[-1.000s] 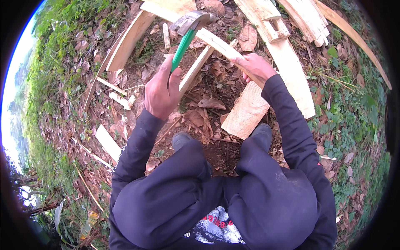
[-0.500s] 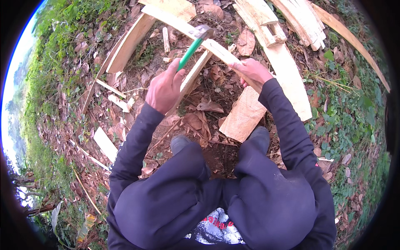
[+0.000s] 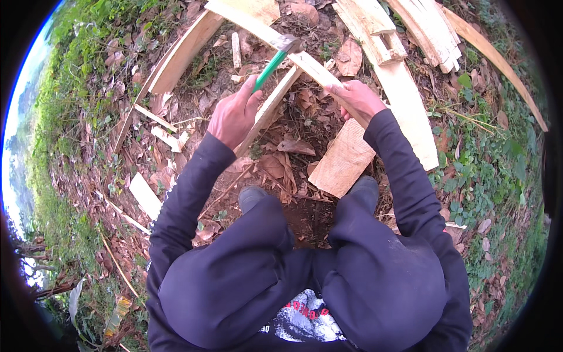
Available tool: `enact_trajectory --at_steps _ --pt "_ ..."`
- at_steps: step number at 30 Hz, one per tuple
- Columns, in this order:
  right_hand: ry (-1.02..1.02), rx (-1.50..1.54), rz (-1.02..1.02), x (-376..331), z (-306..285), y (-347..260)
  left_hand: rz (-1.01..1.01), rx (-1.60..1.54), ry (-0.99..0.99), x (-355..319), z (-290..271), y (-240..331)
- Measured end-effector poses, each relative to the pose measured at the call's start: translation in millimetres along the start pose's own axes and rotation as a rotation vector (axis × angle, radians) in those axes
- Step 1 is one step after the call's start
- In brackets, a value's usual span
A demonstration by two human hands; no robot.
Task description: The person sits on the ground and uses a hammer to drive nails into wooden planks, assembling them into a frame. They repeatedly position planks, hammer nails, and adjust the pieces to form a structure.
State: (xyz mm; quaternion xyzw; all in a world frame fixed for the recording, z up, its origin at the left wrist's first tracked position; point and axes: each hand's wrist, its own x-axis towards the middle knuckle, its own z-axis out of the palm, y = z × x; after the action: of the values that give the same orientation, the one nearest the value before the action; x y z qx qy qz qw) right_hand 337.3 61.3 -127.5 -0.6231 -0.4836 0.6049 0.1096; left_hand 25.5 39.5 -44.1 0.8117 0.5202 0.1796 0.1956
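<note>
My left hand is closed around the green handle of a hammer. Its metal head lies against the top of a long, narrow wooden strip; I cannot make out whether a nail is under it. My right hand grips the near right end of that strip, thumb on top and fingers curled below. Another narrow board runs beneath the strip from near the hammer head down toward my left wrist. Below my right hand a short, wide wooden block lies on the ground by my right shoe.
Long pale planks lie at the far right, beside a stack of split boards. A curved board is at the far left, with small offcuts nearer. Dry leaves and soil cover the ground, and green plants grow at both sides.
The view has shifted slightly. Both hands keep their grips, and the hammer head is still against the wooden strip.
</note>
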Motion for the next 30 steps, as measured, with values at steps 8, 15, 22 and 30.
enact_trajectory --at_steps 8,15,22,30 --pt "-0.022 0.077 -0.003 -5 9 -10 0.106 0.084 -0.067 -5 -2 -6" --pt "-0.025 0.068 -0.023 2 11 -4 0.124 -0.192 0.282 -14 -2 3" --pt "-0.004 0.113 0.018 5 20 5 0.083 -0.164 0.307 -6 -27 11" --pt "0.044 0.064 -0.038 9 35 -4 0.013 -0.198 0.253 -28 -25 -5"
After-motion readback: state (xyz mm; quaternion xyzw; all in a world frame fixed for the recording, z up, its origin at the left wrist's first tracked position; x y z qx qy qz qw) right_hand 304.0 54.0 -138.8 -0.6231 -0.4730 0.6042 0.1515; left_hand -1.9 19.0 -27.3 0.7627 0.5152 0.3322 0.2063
